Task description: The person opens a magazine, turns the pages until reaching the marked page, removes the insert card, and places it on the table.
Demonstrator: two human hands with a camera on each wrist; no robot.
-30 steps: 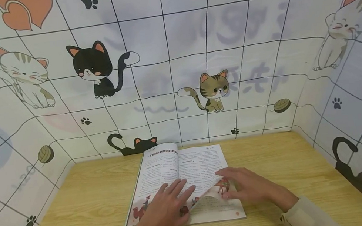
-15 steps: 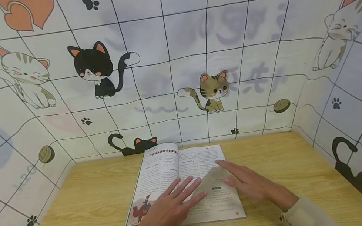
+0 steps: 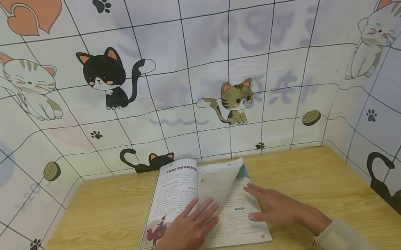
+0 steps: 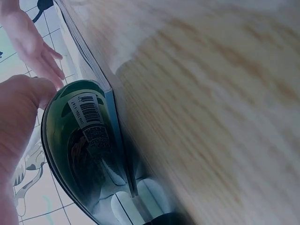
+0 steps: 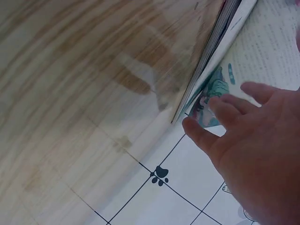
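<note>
A magazine (image 3: 169, 194) lies spread on the wooden table, with a camel picture at the lower left. One right-hand page (image 3: 216, 185) is folded back diagonally toward the spine; printed text and a teal corner picture show beneath it. My left hand (image 3: 186, 229) rests over the lower middle of the magazine, fingers extended and touching the folded page. My right hand (image 3: 278, 205) is at the magazine's right edge, thumb apart from the fingers, holding nothing. The right wrist view shows that hand (image 5: 258, 145) beside the teal picture (image 5: 213, 96).
The wooden table (image 3: 96, 219) extends around the magazine. Cat-patterned grid walls (image 3: 194, 72) enclose its back and sides. A dark green surface with a barcode (image 4: 86, 110) appears beside my left hand in the left wrist view.
The right-hand page has swept from its lower right corner up and leftward, uncovering the text below. My right hand has drawn slightly away from it; my left hand has shifted little.
</note>
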